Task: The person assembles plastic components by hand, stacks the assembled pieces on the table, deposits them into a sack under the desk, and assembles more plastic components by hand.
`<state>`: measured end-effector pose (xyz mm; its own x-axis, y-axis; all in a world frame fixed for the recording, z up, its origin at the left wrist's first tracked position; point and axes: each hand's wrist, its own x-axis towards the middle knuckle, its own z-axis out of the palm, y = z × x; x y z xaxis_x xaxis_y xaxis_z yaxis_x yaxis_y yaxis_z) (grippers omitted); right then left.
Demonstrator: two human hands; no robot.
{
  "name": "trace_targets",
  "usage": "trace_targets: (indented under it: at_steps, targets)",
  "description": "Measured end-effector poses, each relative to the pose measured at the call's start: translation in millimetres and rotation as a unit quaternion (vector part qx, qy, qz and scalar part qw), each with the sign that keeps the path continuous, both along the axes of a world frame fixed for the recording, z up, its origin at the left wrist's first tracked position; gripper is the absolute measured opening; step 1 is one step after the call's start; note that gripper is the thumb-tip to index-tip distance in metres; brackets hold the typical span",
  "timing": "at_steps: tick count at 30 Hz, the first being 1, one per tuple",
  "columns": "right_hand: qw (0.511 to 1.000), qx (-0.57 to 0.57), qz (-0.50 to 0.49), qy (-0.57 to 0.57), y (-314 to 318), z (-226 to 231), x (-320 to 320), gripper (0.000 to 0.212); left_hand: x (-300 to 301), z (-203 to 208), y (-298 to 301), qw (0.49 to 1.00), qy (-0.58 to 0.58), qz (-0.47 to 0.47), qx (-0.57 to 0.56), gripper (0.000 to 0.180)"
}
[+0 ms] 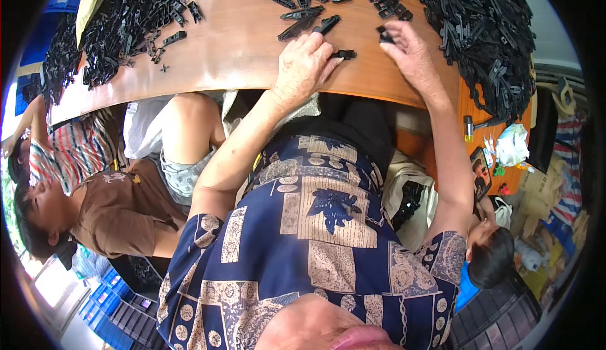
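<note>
Over the near part of the wooden table, my left hand (pixel 304 64) is closed, thumb and fingers pinching a small black plastic part (pixel 344 54) that sticks out to the right. To its right, my right hand (pixel 409 52) holds a smaller black plastic piece (pixel 384 35) between thumb and fingertips, a little above the tabletop. The two pieces are apart. Just beyond my left hand lie several long black plastic parts (pixel 302 23), one of them close to my knuckles. How far the left fingers wrap round their part is hidden.
Large heaps of black plastic parts lie at the right (pixel 483 31), the far edge and the left (pixel 136 21) of the wooden table (pixel 233 47). A white crumpled bag (pixel 512 144) and a small yellow-black bottle (pixel 468 129) stand at right. People sit close on both sides.
</note>
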<state>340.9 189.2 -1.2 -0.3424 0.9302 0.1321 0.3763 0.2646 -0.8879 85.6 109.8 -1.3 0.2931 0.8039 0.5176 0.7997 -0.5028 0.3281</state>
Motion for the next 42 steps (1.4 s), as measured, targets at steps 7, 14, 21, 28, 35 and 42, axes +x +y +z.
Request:
trace_targets:
  at_steps: [7,14,21,28,35,42]
  targets:
    - [0.998,0.06,-0.007,0.003,-1,0,-10,0.038,-1,-4,2,0.999,-0.043,0.012,-0.013,0.029]
    - [0.994,0.044,-0.055,-0.084,-7,20,7,0.025,-6,-7,-1,0.997,-0.077,0.005,-0.017,0.03]
    - [0.93,0.225,0.101,-0.274,-29,25,-3,0.031,-9,-11,-3,0.962,-0.241,0.076,-0.103,0.018]
    - [0.995,0.044,0.055,-0.071,-36,21,-15,0.023,-21,15,5,0.993,-0.008,-0.074,-0.089,0.04]
    - [0.934,0.238,0.063,-0.259,-40,15,8,0.023,-8,29,7,0.976,0.128,-0.149,-0.099,0.044]
    - [0.928,0.238,0.069,-0.277,-38,18,4,0.018,-4,32,4,0.974,0.12,-0.154,-0.111,0.034]
